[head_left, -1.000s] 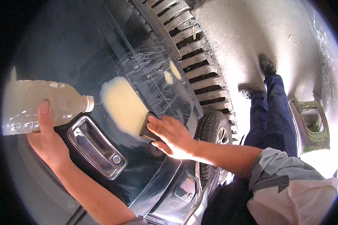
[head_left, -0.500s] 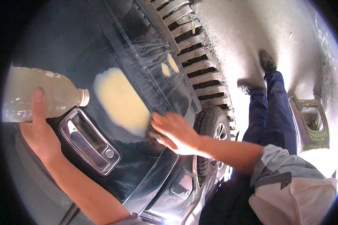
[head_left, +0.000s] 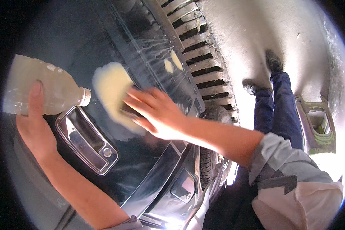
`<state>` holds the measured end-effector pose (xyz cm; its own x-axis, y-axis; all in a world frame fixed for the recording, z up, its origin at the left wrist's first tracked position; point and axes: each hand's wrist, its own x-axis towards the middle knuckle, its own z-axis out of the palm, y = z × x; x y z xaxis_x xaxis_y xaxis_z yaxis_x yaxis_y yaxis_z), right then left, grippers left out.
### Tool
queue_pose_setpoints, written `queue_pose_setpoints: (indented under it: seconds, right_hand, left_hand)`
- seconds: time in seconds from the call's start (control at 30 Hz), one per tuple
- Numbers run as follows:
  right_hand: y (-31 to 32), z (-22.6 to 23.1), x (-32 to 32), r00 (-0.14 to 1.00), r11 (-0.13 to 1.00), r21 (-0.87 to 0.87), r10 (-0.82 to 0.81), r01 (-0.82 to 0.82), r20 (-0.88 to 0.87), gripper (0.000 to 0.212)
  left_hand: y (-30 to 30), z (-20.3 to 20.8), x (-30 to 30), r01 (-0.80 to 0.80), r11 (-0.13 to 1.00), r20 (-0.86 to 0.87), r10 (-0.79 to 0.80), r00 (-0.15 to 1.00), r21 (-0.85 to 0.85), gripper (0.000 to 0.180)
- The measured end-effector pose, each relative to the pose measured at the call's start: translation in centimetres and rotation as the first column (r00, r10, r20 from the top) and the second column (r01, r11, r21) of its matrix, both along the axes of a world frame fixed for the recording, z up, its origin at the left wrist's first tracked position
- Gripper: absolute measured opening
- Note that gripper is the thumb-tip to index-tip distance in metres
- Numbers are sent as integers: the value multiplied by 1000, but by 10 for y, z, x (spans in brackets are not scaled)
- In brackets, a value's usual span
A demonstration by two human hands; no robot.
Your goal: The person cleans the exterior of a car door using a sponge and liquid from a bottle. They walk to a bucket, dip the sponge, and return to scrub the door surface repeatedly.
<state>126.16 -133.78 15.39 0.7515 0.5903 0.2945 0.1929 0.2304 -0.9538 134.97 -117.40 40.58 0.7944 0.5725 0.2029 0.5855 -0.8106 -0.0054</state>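
Observation:
My left hand (head_left: 36, 126) is wrapped around a clear plastic bottle (head_left: 46, 86) of cloudy liquid, tilted on its side with its white cap end toward a pale yellow filler patch (head_left: 110, 86). The patch lies on the dark car door panel (head_left: 80, 42). My right hand (head_left: 157, 115), slightly blurred, presses on the patch's right part with fingers curved. Something dark and flat shows between and under these fingers; its kind I cannot make out. Just below the bottle's neck sits a chrome door handle (head_left: 86, 142).
Two smaller filler spots (head_left: 172, 61) sit near the panel's edge, with whitish drip streaks beside them. Beyond are a ribbed running board (head_left: 203, 61) and a tire (head_left: 206, 168). A second door handle (head_left: 184, 186) is lower down. A worn plastic stool (head_left: 316, 126) stands by my legs.
My right hand has slid up and left from the patch's lower right edge onto the patch, covering part of it. The left hand and bottle have shifted slightly upward in view.

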Motion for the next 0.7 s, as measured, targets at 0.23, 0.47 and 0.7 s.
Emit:
queue_pose_setpoints:
  seconds: [0.23, 0.47, 0.7]
  right_hand:
    - [-63, -3, -68, 997, 997, -11, 80, -80, -21, 69]
    - [26, 17, 17, 997, 993, 91, -73, 72, 6, 64]
    - [-43, 18, -38, 1000, 1000, -10, -15, 15, 1, 46]
  left_hand:
    - [-1, -19, 7, 16, 994, -12, -17, 1000, -105, 66]
    - [-4, 4, -6, 9, 990, -88, -21, 996, -140, 70]
    - [4, -3, -5, -45, 939, -139, -3, 990, -340, 64]
